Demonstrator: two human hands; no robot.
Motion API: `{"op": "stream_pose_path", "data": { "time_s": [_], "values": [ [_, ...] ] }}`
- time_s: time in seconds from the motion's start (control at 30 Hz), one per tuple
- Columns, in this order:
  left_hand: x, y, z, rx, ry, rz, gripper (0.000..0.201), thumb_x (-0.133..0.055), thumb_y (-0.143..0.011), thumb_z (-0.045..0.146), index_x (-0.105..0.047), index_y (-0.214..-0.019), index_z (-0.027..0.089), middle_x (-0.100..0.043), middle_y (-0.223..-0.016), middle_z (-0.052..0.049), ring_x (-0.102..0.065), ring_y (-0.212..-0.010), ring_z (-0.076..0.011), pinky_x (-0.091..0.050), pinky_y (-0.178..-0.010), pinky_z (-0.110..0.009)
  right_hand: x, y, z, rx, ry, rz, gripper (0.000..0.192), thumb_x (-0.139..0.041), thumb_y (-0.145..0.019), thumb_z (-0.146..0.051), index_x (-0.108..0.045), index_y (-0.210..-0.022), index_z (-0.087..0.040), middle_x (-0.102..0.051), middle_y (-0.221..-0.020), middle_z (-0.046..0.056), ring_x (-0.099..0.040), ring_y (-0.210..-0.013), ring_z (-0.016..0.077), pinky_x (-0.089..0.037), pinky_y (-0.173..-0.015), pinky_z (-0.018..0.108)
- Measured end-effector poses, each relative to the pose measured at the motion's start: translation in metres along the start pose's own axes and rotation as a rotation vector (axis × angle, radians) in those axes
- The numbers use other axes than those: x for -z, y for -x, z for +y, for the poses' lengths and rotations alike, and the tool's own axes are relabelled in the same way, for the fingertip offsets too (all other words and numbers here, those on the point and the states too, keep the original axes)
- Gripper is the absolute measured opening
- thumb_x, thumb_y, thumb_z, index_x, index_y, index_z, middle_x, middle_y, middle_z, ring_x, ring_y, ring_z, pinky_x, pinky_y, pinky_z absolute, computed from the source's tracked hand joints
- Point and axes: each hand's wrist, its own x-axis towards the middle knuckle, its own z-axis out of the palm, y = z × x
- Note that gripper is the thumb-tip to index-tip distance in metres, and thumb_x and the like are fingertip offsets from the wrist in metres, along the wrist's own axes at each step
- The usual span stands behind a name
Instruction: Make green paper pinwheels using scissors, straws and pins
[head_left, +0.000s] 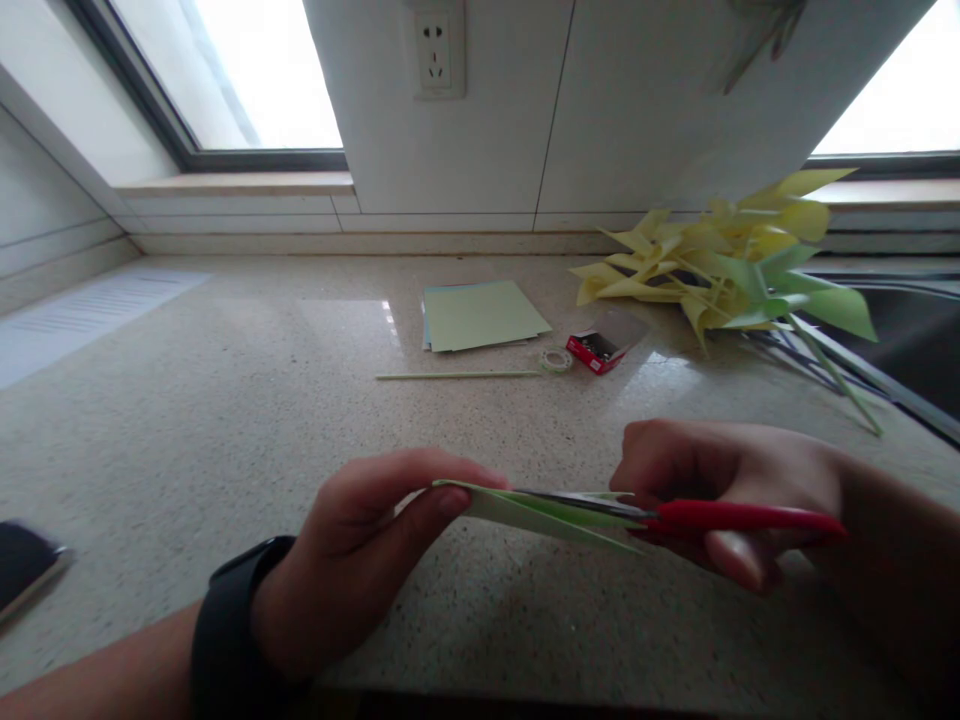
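Pinching the near edge of a folded pale green paper sheet (540, 510), the left hand (352, 560) holds it above the speckled stone table (225, 420). The right hand (720, 490) grips red-handled scissors (720, 517), blades in the paper. Beyond lie a thin green stick (457, 376), a tape roll (556, 360), a small red box (596, 350), stacked green sheets (480, 315) and yellow-green paper pinwheels (735, 265). No writing is legible. A wall socket (439, 48) sits between windows.

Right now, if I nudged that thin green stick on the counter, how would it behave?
The stick looks long, round and very slim, so it would probably roll or skid on the smooth counter. It likely weighs almost nothing. It may bump the tape roll at its right end.
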Motion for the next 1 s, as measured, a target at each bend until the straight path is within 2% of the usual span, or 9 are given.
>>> {"op": "stream_pose_path", "data": {
  "time_s": [0.13,0.4,0.63,0.73,0.9,1.0],
  "values": [
    [0.0009,-0.0003,0.0010,-0.044,-0.047,-0.020,0.025,-0.063,-0.098,0.018,-0.076,-0.110,0.035,-0.081,-0.094,0.006,-0.073,-0.084,-0.0101,-0.056,-0.077,-0.016,0.0006,0.0007,-0.0003,0.022,0.024,0.008,0.059,-0.082,-0.064,-0.068,-0.055,-0.059,-0.016,-0.051,-0.043,-0.005,-0.038,-0.032,0.0053,-0.022,-0.028,0.016],
    [0.0007,-0.0012,-0.0023,-0.095,-0.116,-0.008,0.024,-0.063,-0.096,0.014,-0.076,-0.109,0.030,-0.080,-0.093,0.004,-0.073,-0.081,-0.0095,-0.056,-0.074,-0.015,0.0049,0.0056,0.0029,-0.084,0.034,0.009,0.046,-0.082,-0.072,-0.052,-0.055,-0.060,-0.016,-0.052,-0.044,-0.005,-0.043,-0.032,0.0064,-0.028,-0.029,0.015],
    [0.0009,-0.0017,0.0011,-0.115,-0.140,-0.071,0.025,-0.060,-0.096,0.010,-0.075,-0.109,0.026,-0.079,-0.094,0.003,-0.072,-0.083,-0.0086,-0.055,-0.076,-0.014,0.0013,0.0017,0.0029,-0.052,0.042,0.015,0.053,-0.082,-0.067,-0.060,-0.053,-0.057,-0.016,-0.049,-0.044,-0.005,-0.036,-0.033,0.0049,-0.021,-0.030,0.015],
    [0.0013,-0.0021,0.0024,-0.119,-0.140,-0.080,0.024,-0.061,-0.096,0.010,-0.075,-0.108,0.024,-0.079,-0.092,0.003,-0.072,-0.083,-0.0077,-0.054,-0.076,-0.013,0.0003,0.0019,0.0029,-0.063,0.049,0.025,0.055,-0.082,-0.065,-0.062,-0.054,-0.057,-0.016,-0.048,-0.043,-0.005,-0.035,-0.034,0.0049,-0.023,-0.031,0.016],
    [0.0029,-0.0013,0.0000,-0.107,-0.103,-0.108,0.021,-0.059,-0.098,0.015,-0.074,-0.111,0.022,-0.078,-0.094,0.000,-0.072,-0.084,-0.0102,-0.054,-0.076,-0.018,0.0013,0.0043,0.0014,-0.116,0.058,0.008,0.053,-0.081,-0.066,-0.062,-0.054,-0.062,-0.017,-0.052,-0.046,-0.005,-0.041,-0.033,0.0069,-0.031,-0.031,0.017],
    [0.0030,-0.0017,-0.0005,-0.114,-0.100,-0.117,0.021,-0.059,-0.099,0.017,-0.074,-0.112,0.022,-0.078,-0.092,-0.002,-0.072,-0.083,-0.0122,-0.055,-0.075,-0.021,0.0027,0.0065,-0.0018,-0.073,0.214,-0.020,0.053,-0.074,-0.073,-0.067,-0.057,-0.067,-0.017,-0.055,-0.050,-0.004,-0.050,-0.038,0.0097,-0.036,-0.035,0.018]
  ]
}}
